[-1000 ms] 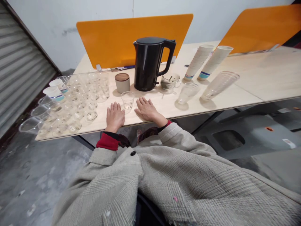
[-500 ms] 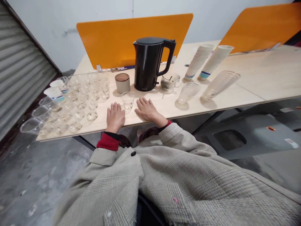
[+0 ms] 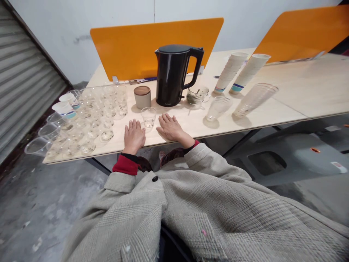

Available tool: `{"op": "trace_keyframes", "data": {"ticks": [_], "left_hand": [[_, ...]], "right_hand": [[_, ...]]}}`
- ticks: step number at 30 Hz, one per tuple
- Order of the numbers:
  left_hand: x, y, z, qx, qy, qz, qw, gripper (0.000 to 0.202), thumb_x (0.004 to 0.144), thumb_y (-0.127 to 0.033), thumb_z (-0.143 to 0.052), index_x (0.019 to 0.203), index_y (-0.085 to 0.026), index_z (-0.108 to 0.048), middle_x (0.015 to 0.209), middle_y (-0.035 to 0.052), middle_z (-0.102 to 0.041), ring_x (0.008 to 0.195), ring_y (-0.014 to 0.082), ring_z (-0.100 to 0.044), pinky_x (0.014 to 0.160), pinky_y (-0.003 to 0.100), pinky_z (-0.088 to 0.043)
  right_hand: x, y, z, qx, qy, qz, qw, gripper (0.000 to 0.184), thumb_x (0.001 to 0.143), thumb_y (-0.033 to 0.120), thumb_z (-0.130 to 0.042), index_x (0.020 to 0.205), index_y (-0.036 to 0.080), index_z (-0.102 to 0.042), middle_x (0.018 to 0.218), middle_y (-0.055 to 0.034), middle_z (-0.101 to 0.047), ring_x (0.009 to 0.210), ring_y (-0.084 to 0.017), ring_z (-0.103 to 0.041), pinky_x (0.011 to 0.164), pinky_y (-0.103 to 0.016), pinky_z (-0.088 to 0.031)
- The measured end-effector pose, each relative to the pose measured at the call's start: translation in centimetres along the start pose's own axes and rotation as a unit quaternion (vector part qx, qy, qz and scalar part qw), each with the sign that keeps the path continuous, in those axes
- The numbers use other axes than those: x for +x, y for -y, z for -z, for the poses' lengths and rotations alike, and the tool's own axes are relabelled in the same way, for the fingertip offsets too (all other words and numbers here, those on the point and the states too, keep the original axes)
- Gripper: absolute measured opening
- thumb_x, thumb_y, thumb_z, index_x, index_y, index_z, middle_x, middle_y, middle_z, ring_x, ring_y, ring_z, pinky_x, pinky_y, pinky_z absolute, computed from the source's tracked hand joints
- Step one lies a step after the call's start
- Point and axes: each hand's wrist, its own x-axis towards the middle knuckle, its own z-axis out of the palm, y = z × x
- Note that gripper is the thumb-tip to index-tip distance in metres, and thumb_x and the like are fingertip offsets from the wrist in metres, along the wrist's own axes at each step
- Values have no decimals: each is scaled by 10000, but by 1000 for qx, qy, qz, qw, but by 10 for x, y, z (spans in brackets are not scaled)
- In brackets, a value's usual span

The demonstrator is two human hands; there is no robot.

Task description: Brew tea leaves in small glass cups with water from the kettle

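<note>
My left hand (image 3: 133,136) lies flat and open on the wooden table (image 3: 286,98), palm down, holding nothing. My right hand (image 3: 170,127) rests flat beside it, fingers spread, also empty. Between the two hands, just beyond the fingertips, stands a small clear plastic cup (image 3: 148,116). Behind it are a black electric kettle (image 3: 173,75) and a grey canister with a wooden lid (image 3: 142,96).
Several clear plastic cups (image 3: 92,116) fill the table's left part, some overhanging the edge. A small glass cup (image 3: 196,95) holding a strainer, stacked paper cups (image 3: 240,72) and stacked clear cups (image 3: 253,99) lie to the right. Orange dividers (image 3: 141,43) stand behind.
</note>
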Motion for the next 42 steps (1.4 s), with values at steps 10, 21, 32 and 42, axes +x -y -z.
{"op": "trace_keyframes", "data": {"ticks": [10,21,32,42], "left_hand": [[0,1,-1,-4,-2,-1,1000,664,1092,-352,-274,1663,-36,-398,1781,203,-330,1682,343,-287,1365,561,-257],[0,0,1,0,4,-2,1000,673,1092,-353,-260,1667,-27,-385,1785,204,-319,1687,342,-273,1368,551,-254],[1,4,-7,-2,-37,-19,999,672,1075,-333,-257,1624,4,-449,1744,238,-395,1646,392,-355,1332,585,-314],[2,5,-9,-5,-41,-16,999,667,1074,-350,-270,1628,-30,-459,1746,226,-397,1645,387,-358,1329,586,-318]], "right_hand": [[0,1,2,4,11,-6,1000,698,1091,382,-325,1665,-15,-323,1795,-256,-249,1689,-398,-201,1350,-635,-176],[2,1,0,4,10,-9,1000,715,1100,411,-347,1679,-6,-318,1798,-246,-248,1694,-390,-200,1355,-630,-178],[2,-82,59,116,-337,-236,904,595,1080,293,-319,1592,15,-441,1293,-235,-757,1193,-322,-720,1042,-444,-546],[48,-142,85,2,-237,-293,926,391,936,151,-513,1159,130,-834,1126,-228,-790,1041,-353,-705,847,-446,-549]]}}
